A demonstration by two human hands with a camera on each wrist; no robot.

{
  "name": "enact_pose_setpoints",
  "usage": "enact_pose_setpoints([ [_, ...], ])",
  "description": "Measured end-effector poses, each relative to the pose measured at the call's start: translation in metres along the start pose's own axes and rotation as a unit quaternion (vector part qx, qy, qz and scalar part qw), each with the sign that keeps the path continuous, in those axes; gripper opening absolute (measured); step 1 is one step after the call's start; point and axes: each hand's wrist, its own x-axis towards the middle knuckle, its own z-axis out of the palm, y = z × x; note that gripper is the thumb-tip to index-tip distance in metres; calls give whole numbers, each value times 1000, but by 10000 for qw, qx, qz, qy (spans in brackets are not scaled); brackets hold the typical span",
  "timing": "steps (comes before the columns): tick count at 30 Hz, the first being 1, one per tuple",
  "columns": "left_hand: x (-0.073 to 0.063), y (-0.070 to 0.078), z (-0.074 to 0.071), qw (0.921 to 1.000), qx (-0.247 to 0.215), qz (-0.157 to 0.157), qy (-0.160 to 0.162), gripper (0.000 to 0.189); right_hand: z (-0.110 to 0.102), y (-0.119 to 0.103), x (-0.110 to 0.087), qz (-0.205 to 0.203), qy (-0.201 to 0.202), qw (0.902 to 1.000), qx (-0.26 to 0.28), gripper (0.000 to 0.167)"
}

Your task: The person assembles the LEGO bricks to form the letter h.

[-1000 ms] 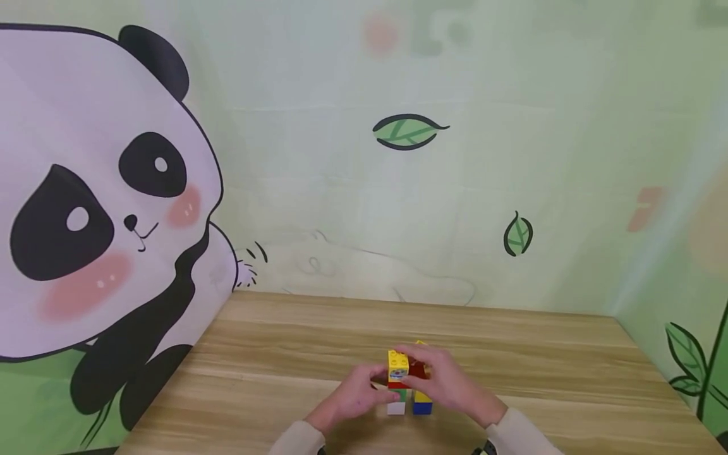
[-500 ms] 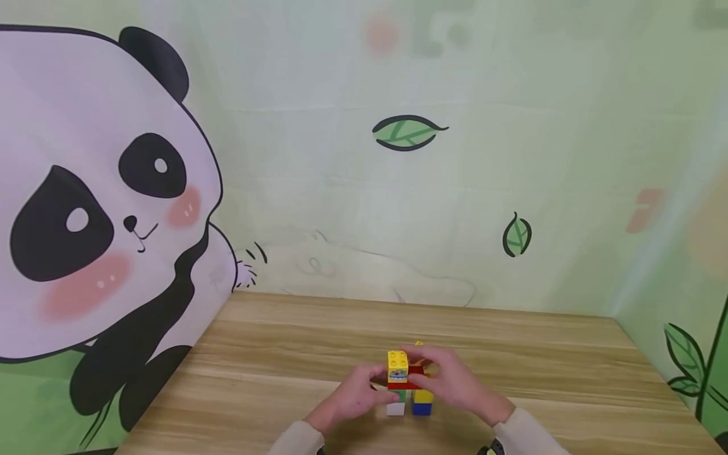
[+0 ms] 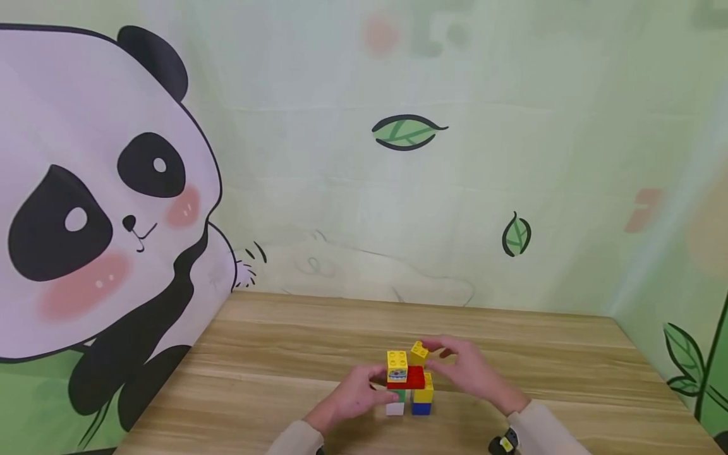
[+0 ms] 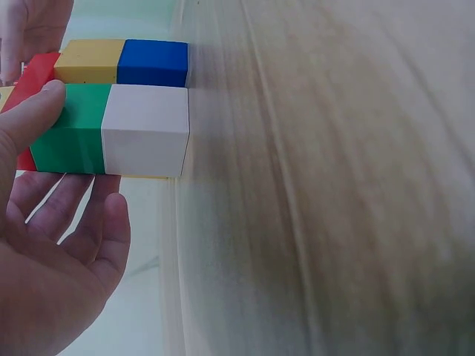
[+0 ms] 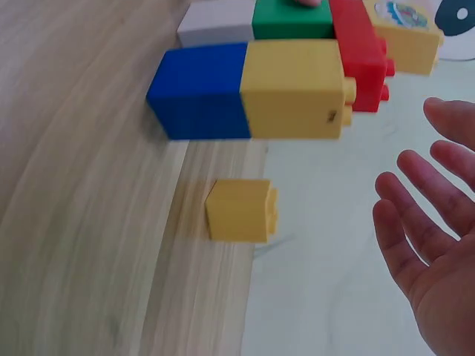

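My left hand [image 3: 358, 395] grips the green brick [image 4: 70, 133] of a small stack, thumb on its near face and fingers behind. Below the green brick is a white brick [image 4: 146, 132]; above it lies a long red brick [image 3: 416, 378], topped at its left end by a yellow brick with a printed picture [image 3: 397, 366]. Beside this stack, a yellow brick [image 5: 293, 89] sits on a blue brick [image 5: 200, 93]; whether the red one rests on it I cannot tell. My right hand [image 3: 472, 373] holds nothing, its fingers spread near a separate yellow brick [image 3: 419, 354] behind the stacks.
The bricks stand on a wood-grain table [image 3: 273, 354]. A pale green backdrop [image 3: 318, 158] with a painted panda [image 3: 102, 189] and leaves rises along the table's back edge. A dark watch-like band [image 3: 503, 442] is at my right wrist.
My right hand has come off the stack and moved right, uncovering the red brick and the separate yellow brick behind. My left hand keeps its place on the green brick.
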Motion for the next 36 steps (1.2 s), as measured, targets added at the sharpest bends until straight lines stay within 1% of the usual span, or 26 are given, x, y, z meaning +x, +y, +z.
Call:
enact_pose_setpoints([
  [5, -1, 0, 0, 10000, -3, 13, 3, 36, -3, 8, 2, 203, 51, 9997, -160, 34],
  [10, -1, 0, 0, 10000, 20, -32, 42, 35, -5, 17, 3, 277, 173, 9986, -413, 31],
  [14, -2, 0, 0, 10000, 34, -41, 58, 34, -5, 24, 5, 338, 186, 9981, -481, 31],
  [18, -2, 0, 1, 10000, 36, -40, 67, 34, -3, 33, 9, 350, 175, 9979, -524, 33],
  [20, -2, 0, 1, 10000, 38, -26, 70, 34, 0, 39, 11, 342, 155, 9973, -633, 34],
  [25, -1, 0, 1, 10000, 61, 22, 72, 34, 7, 49, 17, 562, 124, 9948, -837, 35],
  [29, -1, 1, 0, 10000, 35, 49, 57, 34, 14, 55, 22, 768, 78, 9937, -815, 37],
  [36, -1, 1, 0, 10000, -57, 29, 11, 35, 23, 62, 27, 999, 11, 9929, -640, 44],
])
